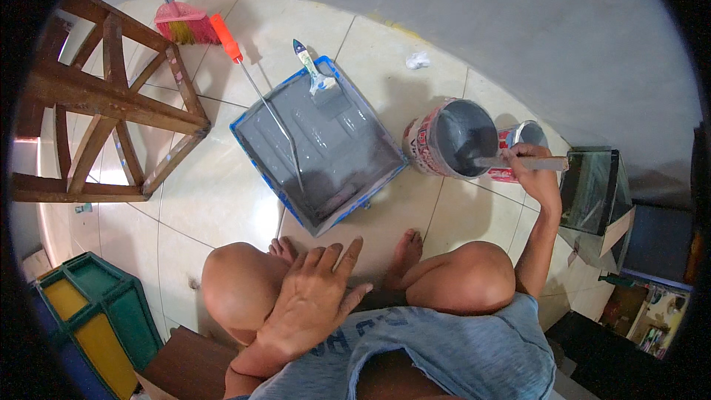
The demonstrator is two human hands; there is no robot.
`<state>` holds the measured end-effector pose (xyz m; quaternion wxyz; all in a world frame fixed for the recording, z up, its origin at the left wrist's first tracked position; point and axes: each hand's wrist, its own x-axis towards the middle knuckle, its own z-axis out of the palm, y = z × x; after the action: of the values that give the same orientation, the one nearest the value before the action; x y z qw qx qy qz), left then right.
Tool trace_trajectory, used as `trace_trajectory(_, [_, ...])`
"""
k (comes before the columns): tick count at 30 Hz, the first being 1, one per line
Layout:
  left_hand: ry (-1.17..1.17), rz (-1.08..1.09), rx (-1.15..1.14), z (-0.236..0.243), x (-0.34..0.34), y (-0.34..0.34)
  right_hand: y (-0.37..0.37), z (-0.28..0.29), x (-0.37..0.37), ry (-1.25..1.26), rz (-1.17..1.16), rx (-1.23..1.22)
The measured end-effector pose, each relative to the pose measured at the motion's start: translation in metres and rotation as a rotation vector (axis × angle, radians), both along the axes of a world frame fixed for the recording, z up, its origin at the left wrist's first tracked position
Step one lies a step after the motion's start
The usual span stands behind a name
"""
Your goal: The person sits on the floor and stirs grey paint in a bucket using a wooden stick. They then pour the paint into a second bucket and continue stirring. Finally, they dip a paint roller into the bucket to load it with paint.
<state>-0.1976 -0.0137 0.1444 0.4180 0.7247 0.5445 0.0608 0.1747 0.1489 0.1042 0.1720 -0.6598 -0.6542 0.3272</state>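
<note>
My right hand (536,170) is closed around a flat wooden stick (552,164), whose grey-coated end reaches into a paint bucket (424,141) with grey paint inside. The bucket tilts toward me. My left hand (314,289) hangs above my left knee, fingers stretched out and holding nothing. In front of me lies a blue-rimmed paint tray (244,124) coated with wet grey paint. A paint roller with an orange handle (227,38) leans across its left side; its roller end is in the tray's near corner. A paintbrush (317,74) rests over the far rim.
A smaller paint can (530,133) stands behind the bucket, beside the grey wall (592,37). To the left are a wooden frame (118,107) and a pink broom (185,24). A crumpled white scrap (418,60) lies on the tiles. Glass panes (590,189) stand at right.
</note>
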Motion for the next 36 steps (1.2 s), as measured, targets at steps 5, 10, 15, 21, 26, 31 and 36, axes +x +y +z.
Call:
trace_trajectory(5, [-0.039,-0.003,-0.017,-0.002,0.003,0.0,0.002,-0.02,-0.005,0.186,-0.065,-0.003])
trace_trajectory(10, [-0.026,0.009,-0.019,0.0,0.002,-0.002,0.006,-0.035,0.007,0.063,-0.109,0.287])
trace_trajectory(15, [0.001,0.02,-0.017,0.0,0.0,-0.005,-0.008,-0.013,0.027,-0.07,-0.017,0.183])
trace_trajectory(21, [-0.05,0.011,-0.026,-0.002,0.003,-0.004,-0.01,-0.027,0.004,0.186,-0.07,0.145])
trace_trajectory(26, [-0.023,0.003,0.003,0.001,0.003,-0.003,0.002,-0.031,0.007,-0.055,-0.015,0.317])
trace_trajectory(31, [0.021,0.013,0.071,-0.002,0.0,-0.007,-0.009,0.005,0.007,-0.111,0.049,0.035])
trace_trajectory(36, [-0.049,0.024,-0.02,-0.001,0.001,-0.005,-0.003,-0.019,-0.002,0.177,-0.057,0.082])
